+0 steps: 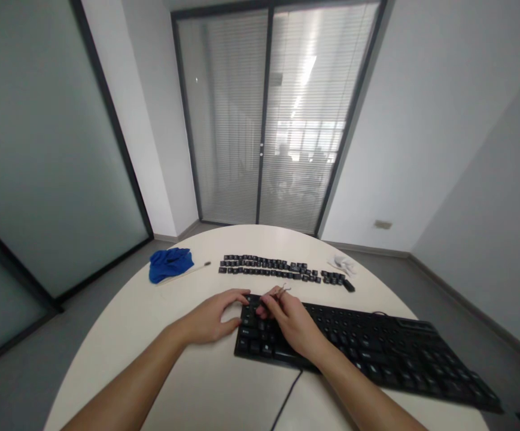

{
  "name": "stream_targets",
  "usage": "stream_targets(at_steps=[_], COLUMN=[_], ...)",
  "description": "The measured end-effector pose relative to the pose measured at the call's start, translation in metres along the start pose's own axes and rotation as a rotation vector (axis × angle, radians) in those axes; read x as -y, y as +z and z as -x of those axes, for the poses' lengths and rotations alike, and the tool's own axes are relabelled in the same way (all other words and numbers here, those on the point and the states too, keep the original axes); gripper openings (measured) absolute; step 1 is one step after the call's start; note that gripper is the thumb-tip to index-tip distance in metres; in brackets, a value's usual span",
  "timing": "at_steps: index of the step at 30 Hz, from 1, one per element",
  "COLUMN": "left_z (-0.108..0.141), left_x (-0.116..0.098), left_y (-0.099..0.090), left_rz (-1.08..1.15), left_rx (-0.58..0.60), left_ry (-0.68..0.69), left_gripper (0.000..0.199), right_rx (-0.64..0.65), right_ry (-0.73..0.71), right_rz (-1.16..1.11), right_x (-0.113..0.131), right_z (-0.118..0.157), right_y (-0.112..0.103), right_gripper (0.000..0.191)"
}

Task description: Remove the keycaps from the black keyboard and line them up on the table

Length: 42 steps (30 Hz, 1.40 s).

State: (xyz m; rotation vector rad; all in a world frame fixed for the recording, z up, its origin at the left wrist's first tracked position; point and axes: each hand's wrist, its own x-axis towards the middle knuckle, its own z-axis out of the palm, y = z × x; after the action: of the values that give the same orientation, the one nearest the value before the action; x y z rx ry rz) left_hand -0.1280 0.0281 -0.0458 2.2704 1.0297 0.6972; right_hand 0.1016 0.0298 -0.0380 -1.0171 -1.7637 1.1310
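A black keyboard (376, 341) lies at a slant on the table, with bare key positions in its upper left part. My left hand (212, 314) steadies its left end, index finger at the top corner and thumb against the side edge. Over the keyboard's left part, my right hand (289, 314) is closed in a pinch. A thin wire tool (283, 289), possibly a keycap puller, sticks out above its fingers; the tool's lower end is hidden. Beyond the keyboard, several loose black keycaps (260, 263) lie in rows.
On the round pale table (197, 383) are a blue cloth (170, 263) and a thin brush (188, 272) at left. A crumpled white tissue (343, 263) lies at back right. A black cable (286, 400) runs toward the near edge. Blinded glass panels (224, 120) stand behind.
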Motion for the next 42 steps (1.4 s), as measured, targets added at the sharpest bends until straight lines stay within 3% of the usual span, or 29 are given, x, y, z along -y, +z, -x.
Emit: stream_targets(at_steps=[3, 6, 10, 18, 26, 35, 42], left_z=[-0.001, -0.002, -0.003, -0.002, -0.004, -0.002, -0.003], left_x=[0.004, 0.005, 0.004, 0.003, 0.002, 0.003, -0.002], left_y=[0.0, 0.0, -0.001, -0.001, -0.003, -0.002, -0.002], left_rz=[0.019, 0.019, 0.019, 0.014, 0.012, -0.028, -0.077], left_rx=[-0.015, -0.013, -0.015, -0.019, -0.013, -0.024, -0.023], left_ry=[0.018, 0.031, 0.033, 0.024, 0.042, 0.049, 0.094], left_gripper=[0.033, 0.032, 0.036, 0.035, 0.035, 0.04, 0.036], right_rx=[-0.071, -0.047, -0.018, -0.086, -0.033, 0.056, -0.008], right_ry=[0.045, 0.078, 0.034, 0.029, 0.039, -0.105, 0.022], right_rz=[-0.045, -0.023, 0.006, -0.055, 0.002, 0.219, -0.059], right_x=[0.0, 0.001, 0.0, -0.001, -0.004, 0.008, -0.002], right_z=[-0.008, -0.014, -0.012, -0.005, -0.01, 0.0, -0.006], right_y=[0.005, 0.01, 0.013, 0.011, 0.01, 0.014, 0.011], right_gripper=[0.035, 0.038, 0.038, 0.038, 0.042, 0.034, 0.039])
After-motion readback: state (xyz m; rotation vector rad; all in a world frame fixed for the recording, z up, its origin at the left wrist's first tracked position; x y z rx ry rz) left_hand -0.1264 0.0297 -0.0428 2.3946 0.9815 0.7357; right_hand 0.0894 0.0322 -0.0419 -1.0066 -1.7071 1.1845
